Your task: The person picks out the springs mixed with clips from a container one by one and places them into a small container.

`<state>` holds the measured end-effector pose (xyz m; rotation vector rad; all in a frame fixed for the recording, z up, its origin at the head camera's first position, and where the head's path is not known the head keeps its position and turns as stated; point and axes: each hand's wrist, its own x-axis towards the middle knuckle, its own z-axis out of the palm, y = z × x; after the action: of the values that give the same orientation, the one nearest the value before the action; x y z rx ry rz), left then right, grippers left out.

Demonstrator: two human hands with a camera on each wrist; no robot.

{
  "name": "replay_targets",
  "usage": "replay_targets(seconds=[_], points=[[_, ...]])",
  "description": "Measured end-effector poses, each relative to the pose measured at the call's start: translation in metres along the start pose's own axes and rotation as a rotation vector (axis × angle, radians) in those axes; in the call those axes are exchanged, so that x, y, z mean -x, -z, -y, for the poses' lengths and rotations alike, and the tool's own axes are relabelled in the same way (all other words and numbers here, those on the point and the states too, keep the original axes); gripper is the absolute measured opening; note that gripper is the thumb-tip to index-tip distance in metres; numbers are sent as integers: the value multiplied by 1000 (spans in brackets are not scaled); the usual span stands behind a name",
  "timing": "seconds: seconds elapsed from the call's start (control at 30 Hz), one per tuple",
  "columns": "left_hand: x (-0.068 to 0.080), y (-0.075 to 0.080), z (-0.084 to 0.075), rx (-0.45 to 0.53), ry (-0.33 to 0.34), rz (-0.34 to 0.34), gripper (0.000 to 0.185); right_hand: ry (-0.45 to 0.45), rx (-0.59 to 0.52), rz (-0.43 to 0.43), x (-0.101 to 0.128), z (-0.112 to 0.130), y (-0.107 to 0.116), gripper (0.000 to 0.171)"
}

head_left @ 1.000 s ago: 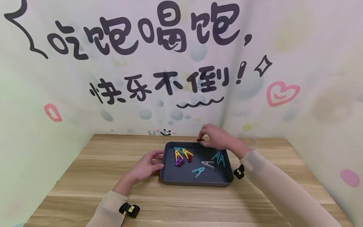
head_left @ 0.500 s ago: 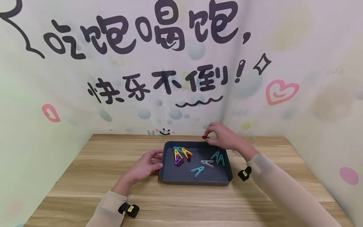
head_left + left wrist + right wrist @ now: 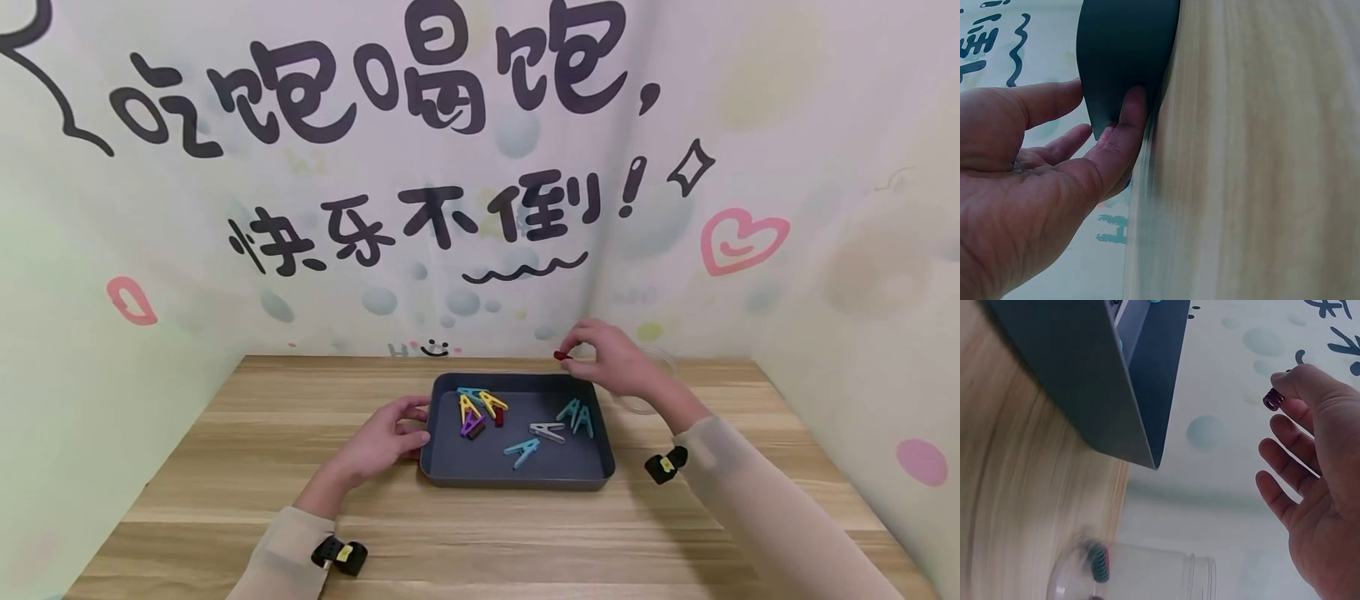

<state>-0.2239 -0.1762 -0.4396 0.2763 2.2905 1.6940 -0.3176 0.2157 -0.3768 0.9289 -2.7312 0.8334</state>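
Dark-red clothespin [image 3: 562, 356] sits pinched between the thumb and forefinger of my right hand [image 3: 611, 360], held in the air above the far right corner of the grey tray [image 3: 517, 473]; my other fingers on that hand fan out loosely below it. In the right wrist view the peg [image 3: 1272, 399] shows only as a small ribbed end at my fingertips.

Just behind and right of my right hand a clear plastic jar [image 3: 1141, 573] lies on the wooden table [image 3: 225, 433], with something dark and ribbed inside it, too blurred to name. The tray's far wall stands between the peg and the loose pegs left inside: yellow [image 3: 491, 403], purple [image 3: 472, 427], white [image 3: 547, 432], teal [image 3: 576, 415] and light blue [image 3: 522, 451] ones.

My left hand [image 3: 390, 437] rests against the tray's left rim, fingers relaxed and nearly straight, thumb [image 3: 1125, 128] pressed to the outer wall.

Compared with a second ago, my right hand has carried the peg up and to the right, off the tray's back edge toward the jar. My left hand and the tray have stayed put.
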Motion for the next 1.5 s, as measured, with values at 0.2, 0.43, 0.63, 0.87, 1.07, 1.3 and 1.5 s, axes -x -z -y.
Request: replay_targets(seconds=[0.2,0.43,0.63,0.87,1.07,1.3,1.5], points=[[1,0,-1,-1,0,0,59,-12,-4,-35,8,-4,7,10],[0,0,2,-17,1,-2,59,-23,15,-70,19,-15,15,12],[-1,0,4,-20,-1,-6,58,-42,32,-101,28,-25,23,12],[1,0,4,-11,1,-9,58,-62,52,-135,42,-34,34,10],[1,0,4,-11,-2,-5,58,-77,61,-159,53,-46,38,9],[0,-1,4,-18,-2,-7,58,-96,81,-186,66,-62,44,10],[-1,0,3,-17,-4,2,59,-129,90,-183,75,-75,48,11]])
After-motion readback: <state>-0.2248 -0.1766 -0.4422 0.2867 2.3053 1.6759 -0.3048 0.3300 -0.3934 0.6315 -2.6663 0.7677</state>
